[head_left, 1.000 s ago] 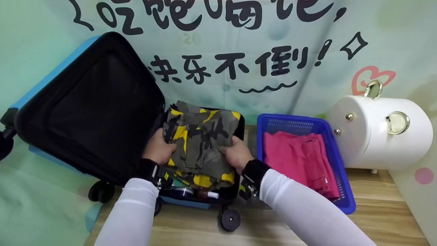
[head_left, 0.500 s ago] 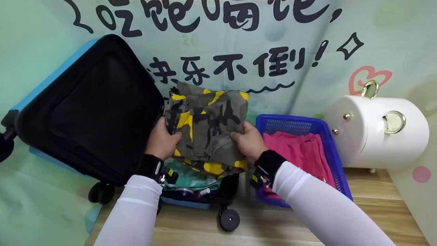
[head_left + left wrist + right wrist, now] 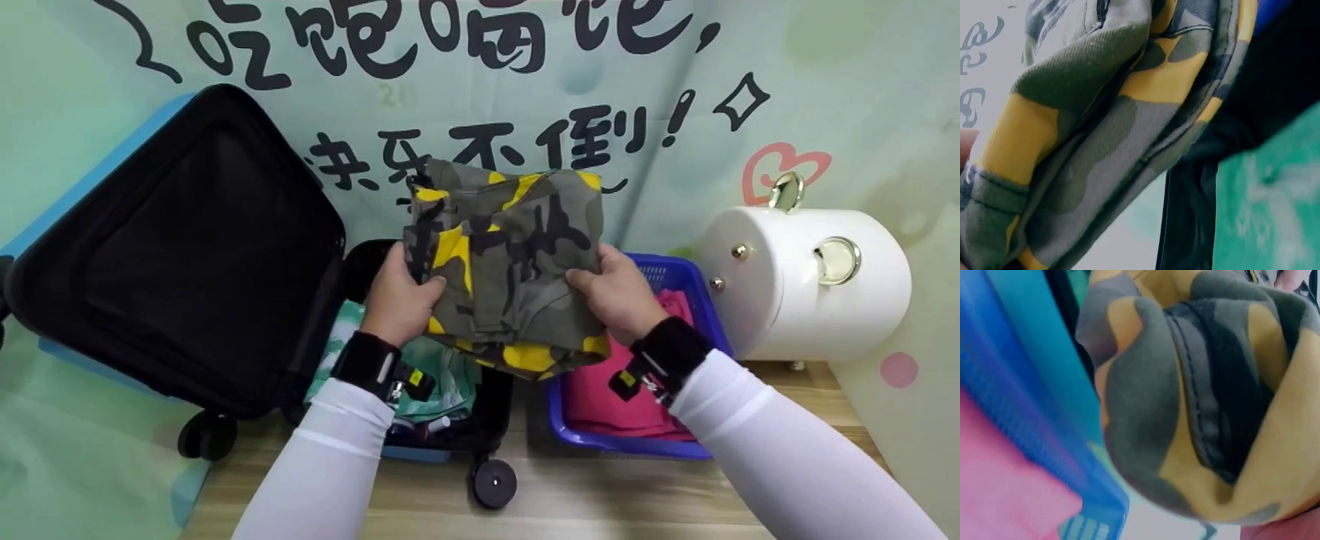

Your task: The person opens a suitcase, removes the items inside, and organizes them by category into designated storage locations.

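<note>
Both hands hold a folded camouflage garment (image 3: 517, 262), grey, black and yellow, up in front of the wall. My left hand (image 3: 397, 296) grips its left edge with the thumb on top; my right hand (image 3: 619, 292) does the same at the right edge. Beneath the garment show an open suitcase (image 3: 491, 431) on the left and a blue basket (image 3: 556, 420) on the right. Green-and-white cloth (image 3: 439, 375) lies in the suitcase. In the left wrist view the garment's folded layers (image 3: 1100, 146) fill much of the frame; the right wrist view shows its rounded fold (image 3: 1145, 399).
The suitcase's black lid (image 3: 187, 247) leans open at the left. Small bottles (image 3: 435, 427) lie at the suitcase's front. Folded pink fabric (image 3: 611, 397) sits in the basket. A white drum-shaped container (image 3: 810, 315) stands at the right, by the lettered wall cloth (image 3: 600, 82).
Both hands have lifted the camouflage garment out of the suitcase and carried it up and rightward, partly over the basket. The green-and-white cloth beneath has come into view.
</note>
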`<state>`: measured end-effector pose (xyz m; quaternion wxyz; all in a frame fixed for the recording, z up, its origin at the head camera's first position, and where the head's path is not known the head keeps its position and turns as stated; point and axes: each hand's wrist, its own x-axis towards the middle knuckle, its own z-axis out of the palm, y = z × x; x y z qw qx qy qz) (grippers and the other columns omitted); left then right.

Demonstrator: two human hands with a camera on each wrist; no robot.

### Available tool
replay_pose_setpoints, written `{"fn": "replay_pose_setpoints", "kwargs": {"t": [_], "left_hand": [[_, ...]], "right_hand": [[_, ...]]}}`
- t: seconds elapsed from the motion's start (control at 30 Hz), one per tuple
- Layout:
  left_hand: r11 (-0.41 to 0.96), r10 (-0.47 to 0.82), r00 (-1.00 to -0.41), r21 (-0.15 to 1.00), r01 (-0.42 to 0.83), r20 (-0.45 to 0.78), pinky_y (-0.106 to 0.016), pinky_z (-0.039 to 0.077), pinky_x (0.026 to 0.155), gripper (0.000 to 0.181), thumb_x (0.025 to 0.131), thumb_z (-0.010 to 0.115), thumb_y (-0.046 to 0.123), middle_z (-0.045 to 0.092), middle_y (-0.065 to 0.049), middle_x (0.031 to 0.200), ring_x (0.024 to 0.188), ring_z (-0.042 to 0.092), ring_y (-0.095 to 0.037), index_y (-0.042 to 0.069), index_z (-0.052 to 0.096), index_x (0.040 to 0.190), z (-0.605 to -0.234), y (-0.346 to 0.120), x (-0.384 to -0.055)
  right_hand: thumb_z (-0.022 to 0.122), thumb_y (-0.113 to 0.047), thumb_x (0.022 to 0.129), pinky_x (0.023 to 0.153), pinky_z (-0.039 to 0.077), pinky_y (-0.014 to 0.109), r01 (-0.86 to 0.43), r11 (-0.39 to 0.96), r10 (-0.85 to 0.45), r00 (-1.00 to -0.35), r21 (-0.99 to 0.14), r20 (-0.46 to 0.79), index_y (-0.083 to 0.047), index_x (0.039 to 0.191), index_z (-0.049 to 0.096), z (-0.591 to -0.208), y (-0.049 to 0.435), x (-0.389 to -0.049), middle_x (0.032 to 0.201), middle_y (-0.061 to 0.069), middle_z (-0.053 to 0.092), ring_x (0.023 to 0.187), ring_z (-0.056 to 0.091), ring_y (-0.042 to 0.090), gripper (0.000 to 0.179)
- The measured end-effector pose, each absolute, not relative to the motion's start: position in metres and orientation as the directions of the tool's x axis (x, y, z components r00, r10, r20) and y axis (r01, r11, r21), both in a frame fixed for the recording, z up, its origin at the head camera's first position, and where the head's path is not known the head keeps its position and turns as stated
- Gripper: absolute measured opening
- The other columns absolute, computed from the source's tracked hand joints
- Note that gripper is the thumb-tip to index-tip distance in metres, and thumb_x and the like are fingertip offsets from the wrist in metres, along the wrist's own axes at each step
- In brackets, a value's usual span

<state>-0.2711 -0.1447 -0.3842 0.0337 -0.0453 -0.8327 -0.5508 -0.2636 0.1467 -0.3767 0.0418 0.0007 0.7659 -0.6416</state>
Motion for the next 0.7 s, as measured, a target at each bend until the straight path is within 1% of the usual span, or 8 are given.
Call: {"fn": "replay_pose_setpoints", "kwargs": {"t": [0.13,0.27,0.37,0.53,0.7], "left_hand": [[0.372,0.064,-0.994,0.922,0.106,0.089,-0.033,0.044,0.106,0.056,0.096,0.066,0.014,0.056,-0.005,0.143,0.126,0.056,-0.019,0.013,0.044,0.147,-0.385,-0.115,-0.273],[0.348,0.101,-0.992,0.932,0.106,0.075,-0.032,0.045,0.105,0.054,0.097,0.066,0.013,0.056,-0.004,0.142,0.126,0.056,-0.018,0.013,0.044,0.147,-0.389,-0.084,-0.273],[0.325,0.136,-0.988,0.939,0.111,0.07,-0.032,0.044,0.106,0.055,0.098,0.065,0.012,0.055,-0.003,0.144,0.128,0.055,-0.017,0.014,0.043,0.148,-0.394,-0.062,-0.273],[0.332,0.184,-0.98,0.934,0.135,0.076,-0.031,0.045,0.104,0.05,0.097,0.065,0.01,0.059,-0.006,0.138,0.123,0.057,-0.017,0.012,0.046,0.143,-0.408,-0.031,-0.271],[0.392,0.208,-0.977,0.91,0.134,0.054,-0.034,0.047,0.1,0.045,0.098,0.064,0.013,0.061,-0.009,0.134,0.118,0.059,-0.019,0.011,0.047,0.139,-0.423,-0.009,-0.268]], "right_hand": [[0.058,-0.008,0.1,0.086,0.056,0.037,0.046,0.249,-0.001,-0.999,-0.967,-0.048,-0.002,0.14,0.053,-0.372,0.174,-0.256,0.13,0.018,0.061,0.104,0.065,0.024,0.041],[0.06,-0.011,0.1,0.079,0.058,0.033,0.054,0.301,0.042,-0.998,-0.952,-0.044,-0.003,0.141,0.053,-0.37,0.204,-0.246,0.128,0.017,0.063,0.095,0.068,0.019,0.042],[0.06,-0.012,0.1,0.078,0.058,0.032,0.069,0.316,0.063,-0.997,-0.946,-0.051,-0.003,0.141,0.052,-0.372,0.225,-0.239,0.126,0.015,0.063,0.093,0.068,0.015,0.043],[0.06,-0.013,0.1,0.076,0.058,0.029,0.084,0.362,0.099,-0.994,-0.929,-0.051,0.002,0.138,0.052,-0.382,0.253,-0.231,0.119,0.011,0.065,0.089,0.068,0.011,0.041],[0.06,-0.012,0.099,0.075,0.057,0.027,0.119,0.422,0.136,-0.988,-0.899,-0.067,0.005,0.133,0.054,-0.394,0.273,-0.226,0.122,0.018,0.063,0.089,0.065,0.013,0.038]]}}
